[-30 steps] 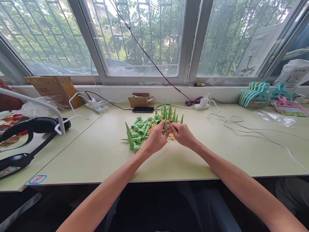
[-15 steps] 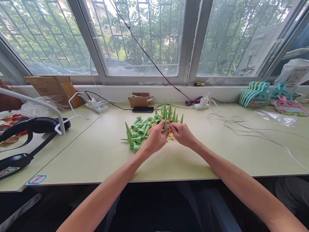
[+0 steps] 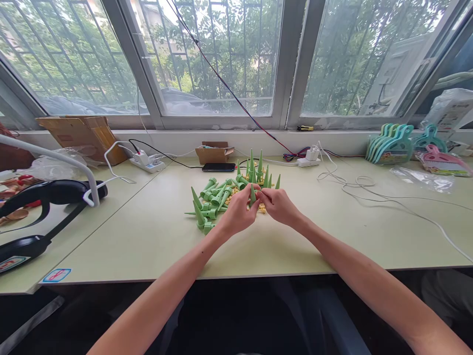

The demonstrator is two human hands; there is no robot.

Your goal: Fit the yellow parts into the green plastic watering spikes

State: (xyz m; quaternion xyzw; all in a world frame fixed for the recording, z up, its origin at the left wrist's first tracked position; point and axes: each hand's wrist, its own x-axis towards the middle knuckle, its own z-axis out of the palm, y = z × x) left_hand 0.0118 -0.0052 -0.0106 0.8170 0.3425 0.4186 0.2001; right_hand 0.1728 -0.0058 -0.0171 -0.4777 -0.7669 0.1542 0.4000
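Between the fingers of my left hand (image 3: 236, 212) is a green plastic plant-watering spike (image 3: 253, 195), its point up and leaning slightly left. My right hand (image 3: 280, 204) is closed in a pinch right beside that spike; whatever its fingertips hold is too small to make out. To the left of my hands lies a heap of similar green spikes (image 3: 211, 214), most on their sides. Behind my hands several green spikes (image 3: 260, 163) stand point up. Small yellow pieces (image 3: 262, 209) are scattered under and around my fingers, partly hidden by them.
A black phone (image 3: 219, 167) lies before a small open cardboard box (image 3: 214, 154) near the window. White cables (image 3: 364, 183) run over the table (image 3: 148, 246) on the right, near toy-like dustpan sets (image 3: 391, 143). At left are a black headset (image 3: 61, 192) and a power strip (image 3: 150, 164).
The spike in my left hand has tipped slightly to the left. Both hands stay almost in the same place.
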